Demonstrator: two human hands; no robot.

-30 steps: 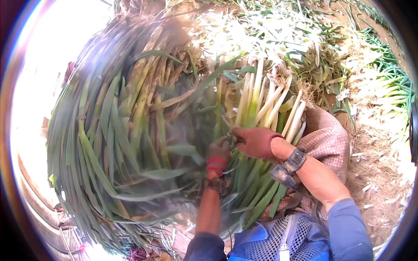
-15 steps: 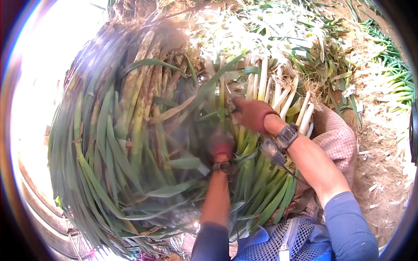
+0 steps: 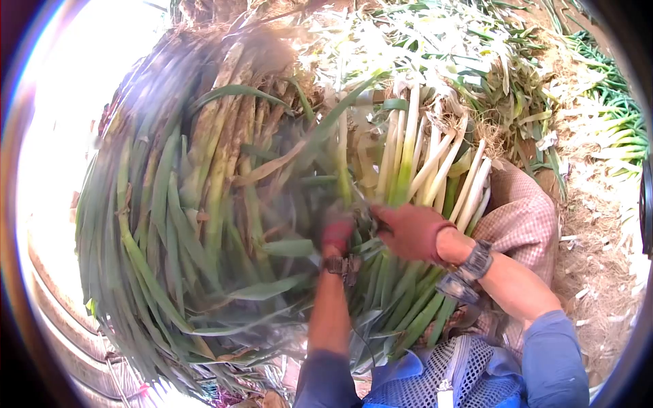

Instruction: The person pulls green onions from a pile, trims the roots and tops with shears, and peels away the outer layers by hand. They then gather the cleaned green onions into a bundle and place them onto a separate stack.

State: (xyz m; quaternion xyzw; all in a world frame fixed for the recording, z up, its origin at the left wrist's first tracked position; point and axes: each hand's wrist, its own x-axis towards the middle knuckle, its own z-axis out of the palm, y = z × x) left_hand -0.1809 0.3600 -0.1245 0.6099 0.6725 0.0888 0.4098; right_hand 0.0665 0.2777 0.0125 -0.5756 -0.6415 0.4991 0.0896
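My left hand, in a dark red glove, is closed around a leek whose pale stem points away from me; a hazy patch blurs its fingers. To its right, my right hand, gloved the same, is closed on what looks like a small knife, its thin blade angled toward the held leek. Beneath and beside this hand, cleaned leeks lie with white stems and roots away from me. On the left rises a large heap of leeks with soil and brown outer leaves on their stems.
Stripped leaves and peelings are piled beyond the hands. A checked cloth lies right of the cleaned leeks. More leeks rest on the straw-strewn ground at far right. A blue mesh garment shows at the bottom.
My right hand has moved down toward me and slightly right, with the blade now lower along the held leek. My left hand has shifted slightly left.
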